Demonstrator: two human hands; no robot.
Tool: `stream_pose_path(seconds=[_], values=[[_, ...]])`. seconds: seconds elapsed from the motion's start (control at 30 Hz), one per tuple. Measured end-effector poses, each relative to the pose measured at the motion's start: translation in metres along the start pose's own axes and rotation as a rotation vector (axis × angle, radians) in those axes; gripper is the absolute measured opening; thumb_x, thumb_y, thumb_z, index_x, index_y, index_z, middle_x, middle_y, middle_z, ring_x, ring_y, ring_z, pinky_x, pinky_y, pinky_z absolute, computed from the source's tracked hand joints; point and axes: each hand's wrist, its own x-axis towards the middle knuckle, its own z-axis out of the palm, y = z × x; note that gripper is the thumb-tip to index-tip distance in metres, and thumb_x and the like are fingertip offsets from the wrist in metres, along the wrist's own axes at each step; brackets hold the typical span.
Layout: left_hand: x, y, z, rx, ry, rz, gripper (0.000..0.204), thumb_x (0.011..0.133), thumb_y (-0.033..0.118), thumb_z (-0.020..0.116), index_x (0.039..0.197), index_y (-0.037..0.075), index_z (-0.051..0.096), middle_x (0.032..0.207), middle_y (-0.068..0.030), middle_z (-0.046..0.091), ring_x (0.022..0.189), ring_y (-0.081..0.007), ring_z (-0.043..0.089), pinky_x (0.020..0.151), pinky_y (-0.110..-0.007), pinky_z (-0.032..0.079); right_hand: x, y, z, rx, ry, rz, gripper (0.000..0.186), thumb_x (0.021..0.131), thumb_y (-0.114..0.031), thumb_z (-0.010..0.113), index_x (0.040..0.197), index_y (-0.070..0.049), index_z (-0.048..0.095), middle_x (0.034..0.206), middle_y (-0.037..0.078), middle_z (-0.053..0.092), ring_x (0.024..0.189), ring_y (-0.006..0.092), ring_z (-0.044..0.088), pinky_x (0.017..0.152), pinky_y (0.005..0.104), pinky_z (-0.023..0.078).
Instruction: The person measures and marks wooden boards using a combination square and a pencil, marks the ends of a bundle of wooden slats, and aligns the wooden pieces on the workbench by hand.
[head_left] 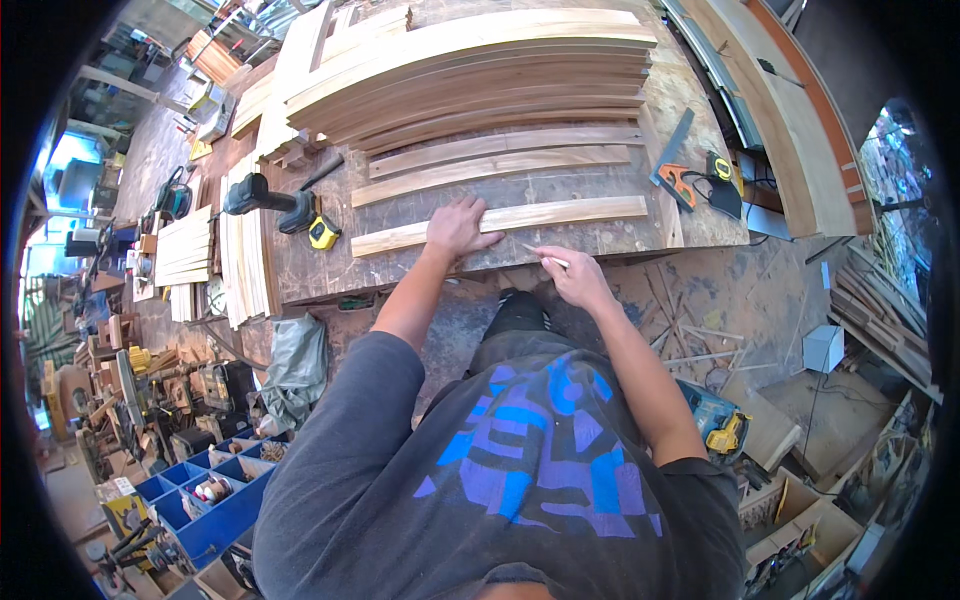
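Note:
A pale wooden strip point(585, 212) lies lengthwise near the front edge of the workbench point(330, 275). My left hand point(458, 228) grips it left of its middle, fingers bent over the far side and thumb along the near side. Just to the right, my right hand point(575, 275) pinches a thin pencil point(532, 248), its tip pointing left near the strip's front edge. Whether the tip touches the wood I cannot tell. Beyond, two more wooden strips point(490, 175) lie roughly parallel to the first.
A tall stack of boards point(480, 85) fills the bench's far side. Left of the strips are a cordless drill point(270, 200) and a yellow tape measure point(323, 233). An orange-handled saw point(677, 180) and another tape measure point(718, 168) lie right. Wood offcuts point(700, 340) litter the floor.

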Motion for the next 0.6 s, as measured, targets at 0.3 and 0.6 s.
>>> stream_pose_path(seconds=[0.3,0.6], values=[[0.000,-0.002,0.000,0.008,-0.012,-0.004,0.062,0.078,0.066,0.071,0.105,0.010,0.066,0.100,-0.0146,0.068,0.094,-0.0368,0.069,0.078,-0.048,0.057,-0.024,0.018,-0.007,-0.039,0.035,-0.010,0.027,0.097,-0.023,0.063,0.121,-0.018,0.074,0.121,0.012,0.073,0.113,0.0354,0.068,0.098,0.0440,0.053],[-0.002,0.001,0.002,0.026,-0.037,-0.010,0.062,0.079,0.067,0.070,0.104,0.010,0.065,0.100,-0.0144,0.068,0.095,-0.0362,0.069,0.079,-0.048,0.057,-0.050,0.021,-0.016,-0.039,0.041,0.004,0.027,0.097,-0.024,0.062,0.117,-0.011,0.074,0.115,0.015,0.074,0.110,0.0357,0.069,0.096,0.0423,0.053]])
